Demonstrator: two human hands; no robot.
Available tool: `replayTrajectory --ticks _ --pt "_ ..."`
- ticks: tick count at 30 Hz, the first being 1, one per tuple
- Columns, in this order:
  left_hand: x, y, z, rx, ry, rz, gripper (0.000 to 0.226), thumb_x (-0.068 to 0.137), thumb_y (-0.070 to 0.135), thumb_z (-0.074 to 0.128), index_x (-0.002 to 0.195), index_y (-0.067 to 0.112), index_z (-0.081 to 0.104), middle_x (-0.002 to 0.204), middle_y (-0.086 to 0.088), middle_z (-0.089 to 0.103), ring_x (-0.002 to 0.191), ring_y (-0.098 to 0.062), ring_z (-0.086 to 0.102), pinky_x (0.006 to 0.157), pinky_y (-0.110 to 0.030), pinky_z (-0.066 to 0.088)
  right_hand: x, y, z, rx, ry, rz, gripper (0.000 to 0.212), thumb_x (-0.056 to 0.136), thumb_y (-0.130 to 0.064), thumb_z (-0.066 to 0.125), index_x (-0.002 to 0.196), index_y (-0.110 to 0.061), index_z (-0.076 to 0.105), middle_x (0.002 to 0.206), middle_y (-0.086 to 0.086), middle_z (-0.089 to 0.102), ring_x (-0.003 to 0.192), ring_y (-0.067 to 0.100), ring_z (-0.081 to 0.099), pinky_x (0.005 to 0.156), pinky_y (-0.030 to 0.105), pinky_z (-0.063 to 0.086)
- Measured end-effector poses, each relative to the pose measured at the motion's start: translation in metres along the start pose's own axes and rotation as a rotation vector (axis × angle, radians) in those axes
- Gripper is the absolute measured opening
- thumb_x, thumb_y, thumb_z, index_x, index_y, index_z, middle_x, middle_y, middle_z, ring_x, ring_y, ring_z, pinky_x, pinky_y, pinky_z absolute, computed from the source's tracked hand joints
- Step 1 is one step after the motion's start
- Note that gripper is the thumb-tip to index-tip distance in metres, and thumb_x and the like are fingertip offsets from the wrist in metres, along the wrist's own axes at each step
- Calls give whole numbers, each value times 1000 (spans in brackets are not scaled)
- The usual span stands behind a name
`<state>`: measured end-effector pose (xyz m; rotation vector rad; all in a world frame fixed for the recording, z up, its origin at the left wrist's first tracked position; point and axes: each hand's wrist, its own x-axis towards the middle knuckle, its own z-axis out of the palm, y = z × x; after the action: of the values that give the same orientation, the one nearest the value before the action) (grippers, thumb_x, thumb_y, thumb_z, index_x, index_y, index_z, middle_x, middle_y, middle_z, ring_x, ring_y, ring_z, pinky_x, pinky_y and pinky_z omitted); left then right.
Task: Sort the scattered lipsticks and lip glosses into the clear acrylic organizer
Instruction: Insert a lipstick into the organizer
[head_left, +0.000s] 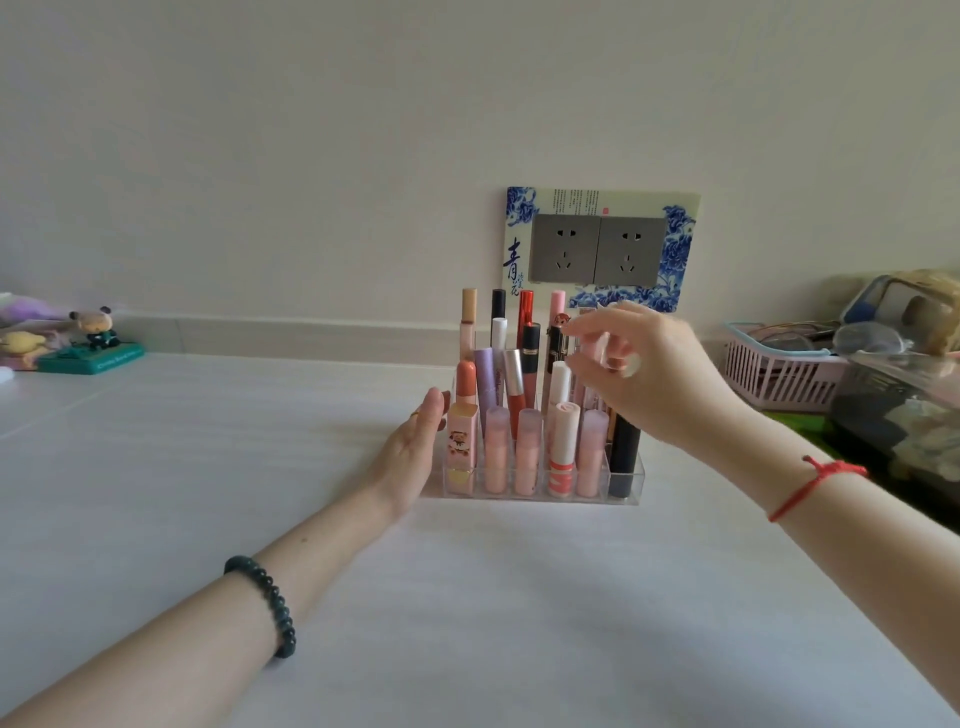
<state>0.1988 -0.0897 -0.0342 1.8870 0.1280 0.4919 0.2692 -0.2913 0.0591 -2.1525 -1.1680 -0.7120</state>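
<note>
A: On the white table (260, 467)?
B: A clear acrylic organizer (636, 478), slots packed with upright lipsticks and glosses (524, 452).
A: And the left hand (415, 447)?
B: Flat against its left wall, fingers straight, holding nothing.
A: The right hand (654, 374)?
B: Above the rear right slots, pinching a pale pink tube (597, 351).

The clear acrylic organizer (635, 488) is found upright, its stepped compartments filled with standing lipsticks and glosses (527, 452) (an uncapped coral lipstick (465, 382) at front left, a black tube (623, 449) at front right), while one blurred pale pink tube (597, 349) is held above the right rear rows.
</note>
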Motion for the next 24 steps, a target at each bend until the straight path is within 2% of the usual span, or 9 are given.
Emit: replayTrajectory --ticks 2,5,7,9,11,14,16,20,24 --pt "-1 -2 -1 -28 -76 1 86 72 78 17 139 28 36 141 6 44 130 -8 38 113 -37 26 14 -3 7 -93 -74 -62 28 86 -21 58 115 -18 62 102 0 60 80 8 50 72 15 37" --pt "-2 -2 -4 -29 -163 21 109 52 94 32 142 33 26 141 19 40 119 15 38 102 -16 30 30 -8 16 -195 -155 -112 31 89 -24 54 118 -19 59 108 3 56 102 18 51 80 24 38" --pt "-2 -2 -5 -11 -197 19 116 44 93 43 142 35 22 133 15 48 112 14 45 95 -13 33 36 -10 21 -255 -197 -135 30 90 -26 52 118 -20 59 108 4 55 106 21 49 77 27 36" --pt "-2 -3 -4 -28 -229 26 112 41 85 60 138 43 22 127 23 49 106 10 51 88 -10 39 40 -12 25 -296 -225 -142 30 90 -26 51 118 -21 59 106 3 53 107 21 47 75 28 34" --pt "-2 -4 -2 -77 -262 30 107 46 63 78 135 46 22 127 29 47 111 11 51 87 -11 42 42 -13 27 -322 -244 -148 30 91 -26 50 119 -21 59 99 0 47 106 21 46 74 26 32" --pt "0 -7 1 -39 -251 70 96 59 29 82 135 40 25 124 21 55 113 2 55 90 -21 47 43 -14 29 -368 -255 -168 28 92 -25 48 117 -22 60 94 -2 43 104 21 45 73 27 30" --pt "0 -7 0 -24 -237 72 101 60 25 82 140 34 19 129 18 53 116 -1 53 98 -29 45 42 -15 29 -379 -255 -173 27 91 -23 48 114 -21 62 95 -1 46 102 22 45 73 27 32" --pt "1 -8 0 0 -217 67 109 56 30 80 143 29 14 132 16 48 121 -2 49 102 -29 41 39 -15 27 -321 -226 -158 21 89 -22 53 104 -18 66 89 -3 44 96 21 48 70 27 37" --pt "1 -8 0 33 -223 77 105 62 19 83 143 25 15 132 17 48 120 0 48 103 -28 41 37 -13 24 -223 -192 -131 16 85 -22 59 92 -12 69 92 2 60 89 17 53 75 33 47"
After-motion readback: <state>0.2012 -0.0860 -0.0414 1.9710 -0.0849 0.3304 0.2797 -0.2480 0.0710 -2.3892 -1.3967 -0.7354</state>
